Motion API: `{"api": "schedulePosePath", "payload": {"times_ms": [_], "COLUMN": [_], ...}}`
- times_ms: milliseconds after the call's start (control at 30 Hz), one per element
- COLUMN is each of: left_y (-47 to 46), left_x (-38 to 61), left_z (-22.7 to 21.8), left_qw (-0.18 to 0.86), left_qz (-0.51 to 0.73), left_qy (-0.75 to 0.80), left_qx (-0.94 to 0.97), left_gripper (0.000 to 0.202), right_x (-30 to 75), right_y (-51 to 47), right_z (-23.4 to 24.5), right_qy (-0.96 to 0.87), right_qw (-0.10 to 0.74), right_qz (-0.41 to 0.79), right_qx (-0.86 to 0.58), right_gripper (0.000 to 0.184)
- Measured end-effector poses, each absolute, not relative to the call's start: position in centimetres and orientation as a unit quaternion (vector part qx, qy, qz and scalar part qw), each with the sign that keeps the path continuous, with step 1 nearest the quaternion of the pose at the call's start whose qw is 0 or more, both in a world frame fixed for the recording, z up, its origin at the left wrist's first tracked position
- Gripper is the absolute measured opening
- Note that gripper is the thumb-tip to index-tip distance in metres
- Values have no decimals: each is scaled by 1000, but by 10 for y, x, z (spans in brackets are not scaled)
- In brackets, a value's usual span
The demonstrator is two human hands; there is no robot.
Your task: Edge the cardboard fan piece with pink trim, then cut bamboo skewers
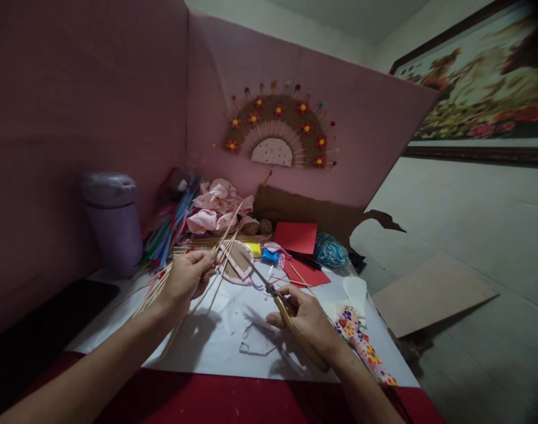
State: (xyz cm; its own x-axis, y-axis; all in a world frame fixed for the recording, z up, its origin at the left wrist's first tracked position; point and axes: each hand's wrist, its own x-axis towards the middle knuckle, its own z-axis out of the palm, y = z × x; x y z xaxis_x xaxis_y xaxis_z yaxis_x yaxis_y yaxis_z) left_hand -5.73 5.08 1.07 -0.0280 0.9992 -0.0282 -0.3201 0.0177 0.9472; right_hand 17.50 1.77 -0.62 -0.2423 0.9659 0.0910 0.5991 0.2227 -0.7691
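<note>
Several thin wooden sticks (227, 242) are pinched in my left hand (188, 277), fanning out above the fingers and running back below the wrist. My right hand (301, 315) is wrapped round a pair of scissors (291, 321) with gold-coloured handles. The dark blades point up and left, their tips close to the sticks; I see no contact. Behind the sticks lies an oval cardboard piece (245, 268) with a pink padded edge, partly hidden by them. White paper (216, 347) covers the table under both hands.
A purple tumbler (114, 229) stands at the left beside colourful pipe cleaners (174, 221). Pink cloth (218, 203), red paper (295, 237) and blue yarn (331, 250) lie at the back. A flower-patterned glue gun (368, 347) is at the right. A decorated cardboard arch (278, 106) hangs on the pink panel.
</note>
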Motion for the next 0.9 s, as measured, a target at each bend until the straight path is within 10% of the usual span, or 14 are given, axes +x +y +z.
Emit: {"api": "schedulePosePath", "payload": {"times_ms": [433, 767, 900], "left_y": [40, 25, 24], "left_x": [-44, -38, -38], "left_z": [7, 0, -9], "left_qw": [518, 192, 18], "left_qz": [497, 383, 334], "left_qy": [443, 407, 363], "left_qx": [538, 807, 870], "left_gripper": [32, 32, 27], "right_x": [179, 156, 153], "right_y": [3, -5, -8], "right_z": [-9, 3, 3], "right_qy": [-842, -798, -793], "right_qw": [91, 418, 431], "right_qz": [55, -173, -226], "right_qx": [-529, -398, -367], "right_gripper": [30, 13, 24]}}
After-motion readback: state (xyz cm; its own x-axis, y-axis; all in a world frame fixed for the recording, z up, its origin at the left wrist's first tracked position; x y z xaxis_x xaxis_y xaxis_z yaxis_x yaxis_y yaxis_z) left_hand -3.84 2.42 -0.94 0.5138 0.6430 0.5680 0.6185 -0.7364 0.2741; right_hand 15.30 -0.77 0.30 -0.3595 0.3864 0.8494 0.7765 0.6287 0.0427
